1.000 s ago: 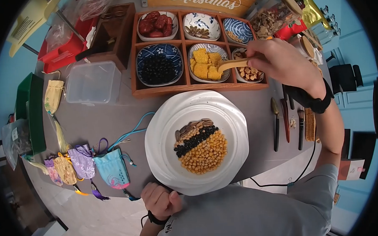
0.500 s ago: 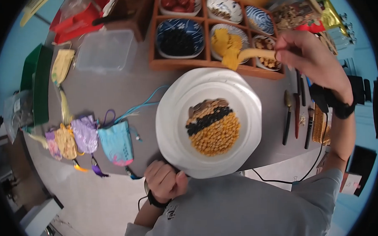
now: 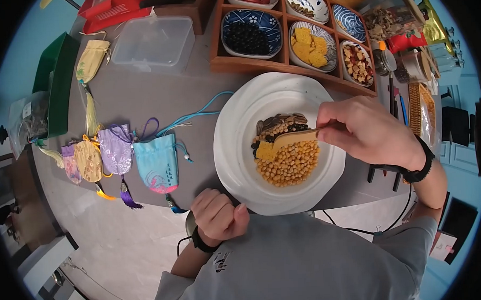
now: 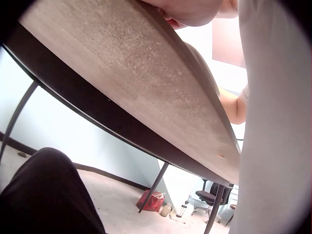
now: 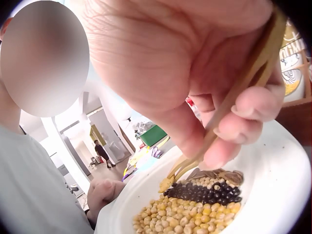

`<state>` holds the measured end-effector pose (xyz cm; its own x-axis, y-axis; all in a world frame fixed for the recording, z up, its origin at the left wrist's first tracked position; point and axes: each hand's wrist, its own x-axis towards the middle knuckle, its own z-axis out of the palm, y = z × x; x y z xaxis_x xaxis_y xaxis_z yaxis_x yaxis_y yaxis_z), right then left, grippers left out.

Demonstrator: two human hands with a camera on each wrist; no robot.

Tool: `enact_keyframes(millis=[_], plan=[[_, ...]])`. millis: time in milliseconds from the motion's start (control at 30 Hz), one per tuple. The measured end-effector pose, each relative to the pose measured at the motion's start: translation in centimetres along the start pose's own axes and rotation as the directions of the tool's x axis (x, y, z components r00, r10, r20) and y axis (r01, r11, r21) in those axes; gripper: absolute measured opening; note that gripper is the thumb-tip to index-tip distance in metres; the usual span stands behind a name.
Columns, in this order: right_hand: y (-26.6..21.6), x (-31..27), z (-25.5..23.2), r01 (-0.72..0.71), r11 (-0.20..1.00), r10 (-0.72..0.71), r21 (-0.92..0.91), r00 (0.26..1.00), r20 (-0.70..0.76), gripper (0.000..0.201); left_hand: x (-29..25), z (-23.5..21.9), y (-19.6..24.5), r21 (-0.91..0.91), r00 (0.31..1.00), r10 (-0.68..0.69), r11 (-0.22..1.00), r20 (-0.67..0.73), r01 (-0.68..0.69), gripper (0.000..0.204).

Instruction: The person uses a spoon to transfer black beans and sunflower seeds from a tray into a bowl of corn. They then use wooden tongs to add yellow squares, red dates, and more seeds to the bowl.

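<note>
My right hand (image 3: 368,131) pinches wooden tongs (image 3: 296,138) over the white bowl (image 3: 233,166). At their tips is a yellow crumbly piece (image 3: 266,150), low in the bowl at the left end of the black beans (image 5: 202,193). Yellow chickpea-like beans (image 3: 289,161) fill the near part, while striped seeds (image 3: 279,121) lie along the far side. My left hand (image 3: 220,215) rests by the table's front edge beside the bowl, fingers loosely curled and holding nothing. More yellow pieces (image 3: 312,47) sit in a patterned dish of the wooden divided tray (image 3: 247,62).
Several drawstring pouches (image 3: 158,164) lie left of the bowl. Behind them are a clear plastic box (image 3: 153,46) and a green bin (image 3: 60,85). Jars (image 3: 411,65) and a woven basket (image 3: 421,107) stand at the right. Past the table edge, a cable (image 3: 362,231) hangs.
My right hand has carried the tongs and a yellow piece from the tray's dish down into the bowl. The left hand stays beside the bowl; the head view has shifted.
</note>
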<state>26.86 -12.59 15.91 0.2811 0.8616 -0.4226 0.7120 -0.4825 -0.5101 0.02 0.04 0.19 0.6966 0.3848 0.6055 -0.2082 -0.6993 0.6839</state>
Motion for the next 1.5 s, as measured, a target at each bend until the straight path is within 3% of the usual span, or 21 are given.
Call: enact_keyframes(millis=[733,933,1133,1267,1367,1500], plan=[[0.1,0.4,1.0,-0.007,1.000,0.007,-0.025,1.000,0.023,0.012,0.0,0.0,-0.1,-0.001,1.000,0.009,1.000,-0.002,-0.009,0.040],[-0.5,-0.1,0.2,-0.032,0.996,0.028,-0.082,0.998,-0.050,0.012,0.2,0.1,0.0,-0.005,1.000,0.005,1.000,-0.008,-0.005,0.040],[-0.9,-0.1,1.2,0.152,0.984,-0.158,-0.088,0.985,-0.065,0.011,0.2,0.0,0.0,-0.006,1.000,0.007,1.000,-0.002,-0.007,0.041],[-0.9,0.3,1.8,0.178,0.980,-0.183,-0.094,0.982,-0.051,0.013,0.1,0.1,0.0,0.012,1.000,0.003,1.000,0.004,-0.003,0.040],[-1.3,-0.1,1.0,0.104,0.989,-0.106,-0.101,0.994,-0.013,0.014,-0.1,-0.2,0.1,0.026,0.999,-0.012,1.000,0.037,0.011,0.038],[-0.1,-1.1,-1.4,0.078,0.982,-0.106,-0.172,0.981,-0.162,0.010,-0.1,-0.2,0.3,0.018,0.999,-0.022,1.000,0.041,0.021,0.040]])
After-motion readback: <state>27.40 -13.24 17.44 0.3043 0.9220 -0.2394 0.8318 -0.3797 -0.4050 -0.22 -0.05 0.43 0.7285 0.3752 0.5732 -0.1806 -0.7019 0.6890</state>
